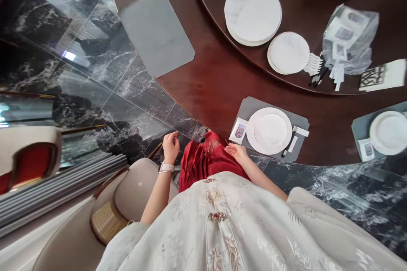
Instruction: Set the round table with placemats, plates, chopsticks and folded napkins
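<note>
My left hand (pixel 171 149) hangs beside the red skirt (pixel 199 158), near the table edge, with its fingers loosely bent and nothing visible in them. A pale watch band (pixel 167 167) circles that wrist. My right hand (pixel 238 152) is low in front of the skirt, just off the table edge, fingers stretched out and empty. Nearest to it is a printed white packet (pixel 238 130) on a grey placemat (pixel 250 104). White plates (pixel 269 131) are stacked on that mat, with a fork (pixel 293 133) and a knife (pixel 286 150) in white paper bands to their right.
On the raised turntable stand large plates (pixel 252 12), small plates (pixel 289 52), white forks (pixel 313 64) and a clear plastic bag (pixel 365 52) of packets. A bare grey placemat (pixel 157 33) lies at left. Another setting (pixel 389 133) is at right. Beige chairs (pixel 136 188) stand at lower left.
</note>
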Tool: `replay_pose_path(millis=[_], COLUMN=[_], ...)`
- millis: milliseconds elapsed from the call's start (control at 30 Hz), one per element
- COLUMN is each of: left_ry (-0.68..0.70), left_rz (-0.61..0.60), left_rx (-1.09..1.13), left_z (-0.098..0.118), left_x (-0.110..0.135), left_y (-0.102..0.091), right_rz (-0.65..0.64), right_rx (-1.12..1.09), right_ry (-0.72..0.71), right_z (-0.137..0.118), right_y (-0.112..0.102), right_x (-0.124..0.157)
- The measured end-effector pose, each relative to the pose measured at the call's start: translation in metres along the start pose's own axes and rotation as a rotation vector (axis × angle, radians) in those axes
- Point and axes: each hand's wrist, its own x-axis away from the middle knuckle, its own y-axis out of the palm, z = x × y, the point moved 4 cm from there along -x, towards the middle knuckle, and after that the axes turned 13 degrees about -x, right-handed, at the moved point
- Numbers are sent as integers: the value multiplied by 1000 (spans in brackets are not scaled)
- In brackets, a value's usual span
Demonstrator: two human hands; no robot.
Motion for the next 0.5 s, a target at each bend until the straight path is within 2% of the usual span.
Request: replay_pose_path(millis=[33,67,133,200,233,300,367,433,500], left_ry=[26,56,134,229,271,329,351,340,309], left_rz=[-12,-24,-42,-60,-73,-110,-166,-243,-332], left_rx=[11,23,54,88,104,146,218,314,396], left_z=[2,6,19,36,45,65,87,117,156], left_x=[-20,-42,-92,-147,-177,-237,-296,-352,-406], left_y=[2,4,7,9,8,6,4,8,19], right_rz=[-3,-4,11,50,97,226,311,334,341], right_rx=[78,180,483,742,862,1017,1070,1057,1024], right_ry=[-96,-258,-702,-1016,-1095,-1144,-1138,-1140,-1144], right_z=[-18,-46,-122,-201,-236,-290,-316,-319,-315], right_y=[13,30,79,138,166,211,240,254,256], right_x=[-3,-9,-31,-63,-83,-121,-151,-168,-175])
